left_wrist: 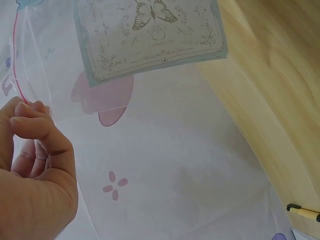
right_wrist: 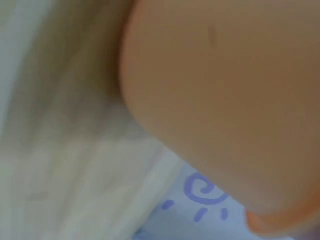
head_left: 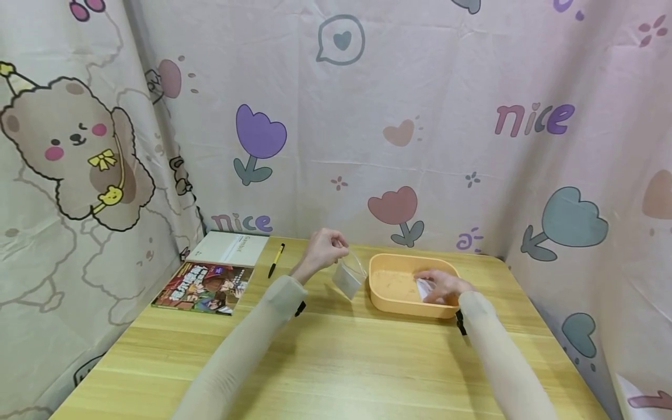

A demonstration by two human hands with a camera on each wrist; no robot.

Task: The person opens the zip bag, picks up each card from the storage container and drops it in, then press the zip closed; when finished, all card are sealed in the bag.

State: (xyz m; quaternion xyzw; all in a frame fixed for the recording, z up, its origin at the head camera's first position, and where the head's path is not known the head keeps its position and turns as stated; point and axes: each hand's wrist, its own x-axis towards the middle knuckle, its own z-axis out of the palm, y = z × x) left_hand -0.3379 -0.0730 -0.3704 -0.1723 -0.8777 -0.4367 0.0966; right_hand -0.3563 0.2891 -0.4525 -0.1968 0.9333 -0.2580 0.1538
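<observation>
In the head view, my left hand (head_left: 322, 254) pinches a clear zip-lock bag (head_left: 359, 264) by its upper edge, above the table left of the orange bin. A pale card (head_left: 346, 281) hangs in the bag. The left wrist view shows a butterfly and ornate border printed on the card (left_wrist: 155, 35), and the bag's pink zip line near the fingertips of the left hand (left_wrist: 42, 165). My right hand (head_left: 443, 286) reaches into the shallow orange bin (head_left: 385, 303) and grips a white, paper-like piece (head_left: 424, 288), partly hidden by the fingers. Mostly bin wall (right_wrist: 225, 100) fills the blurred right wrist view.
At the table's back left lie a pale book (head_left: 226, 249) and a colourful comic-style book (head_left: 205, 287), with a yellow and black pen (head_left: 276, 260) beside them. A printed curtain (head_left: 325, 116) hangs behind the wooden table (head_left: 336, 361) and along both sides.
</observation>
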